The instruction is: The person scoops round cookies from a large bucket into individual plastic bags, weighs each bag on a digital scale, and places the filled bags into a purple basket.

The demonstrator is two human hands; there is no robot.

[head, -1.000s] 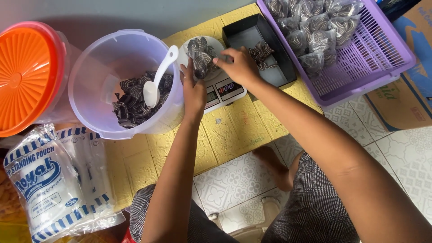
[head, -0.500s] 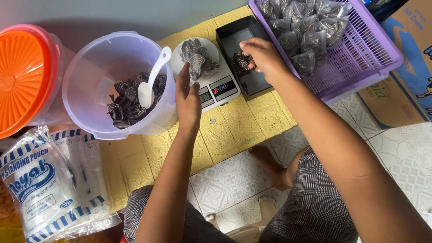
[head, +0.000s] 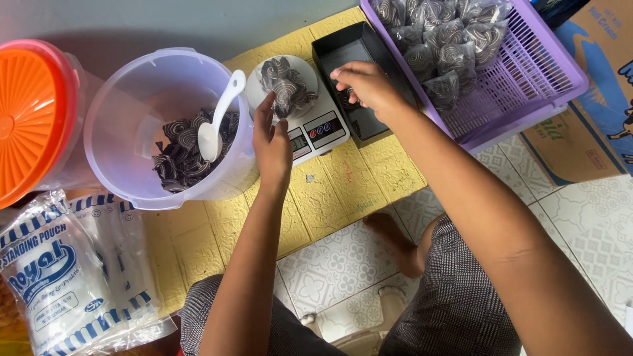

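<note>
A clear pouch of dark swirl-patterned snacks (head: pixel 288 86) stands on a white digital scale (head: pixel 324 130). My left hand (head: pixel 273 142) reaches up beside it, and its fingertips hold the pouch's left edge. To the right, my right hand (head: pixel 368 82) is down in a black tray (head: pixel 348 47). Its fingers are closed on a loose swirl snack (head: pixel 347 99) there.
A clear bucket (head: pixel 125 99) with swirl snacks (head: pixel 178 155) and a white scoop (head: pixel 221 115) stands left, next to an orange lid (head: pixel 30 112). A purple basket (head: pixel 534 79) holds several filled pouches (head: pixel 448 39). An empty-pouch pack (head: pixel 53 283) and a cardboard box (head: pixel 593 145) flank the yellow mat (head: pixel 343 191).
My right hand has left the pouch on the scale and gone right into the black tray. My left hand has stayed at the pouch's edge.
</note>
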